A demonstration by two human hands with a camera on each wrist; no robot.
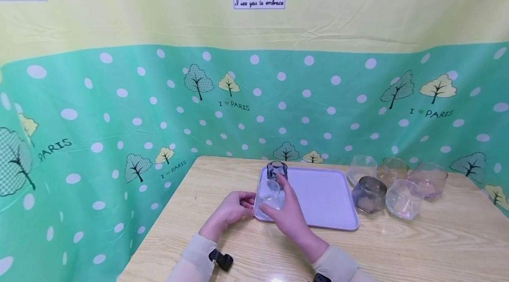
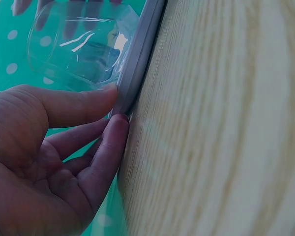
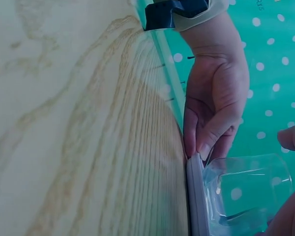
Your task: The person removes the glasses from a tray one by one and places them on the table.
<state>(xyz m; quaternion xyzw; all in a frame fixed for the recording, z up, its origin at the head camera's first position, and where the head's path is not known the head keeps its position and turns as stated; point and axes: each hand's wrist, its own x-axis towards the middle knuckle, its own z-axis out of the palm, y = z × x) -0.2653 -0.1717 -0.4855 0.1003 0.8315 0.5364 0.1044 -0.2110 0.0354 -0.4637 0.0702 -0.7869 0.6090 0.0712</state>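
A clear glass (image 1: pixel 268 191) stands upright on the left end of a pale lilac tray (image 1: pixel 324 196). My right hand (image 1: pixel 292 213) is spread around it, with the thumb on the near side and fingers beyond. The right wrist view shows a gap between the thumb (image 3: pixel 292 138) and the glass. My left hand (image 1: pixel 232 209) pinches the tray's left rim, its thumb (image 2: pixel 83 104) on top and the fingertips at the outer edge and table. Behind the clear glass, a dark grey glass (image 1: pixel 276 169) stands at the tray's far left corner.
Right of the tray stand several glasses: a dark grey one (image 1: pixel 369 196), a clear faceted one (image 1: pixel 404 200), a pinkish one (image 1: pixel 429 180), an amber one (image 1: pixel 393 170) and another clear one (image 1: pixel 362 169). A patterned green curtain (image 1: pixel 254 118) hangs behind the wooden table (image 1: pixel 437 238).
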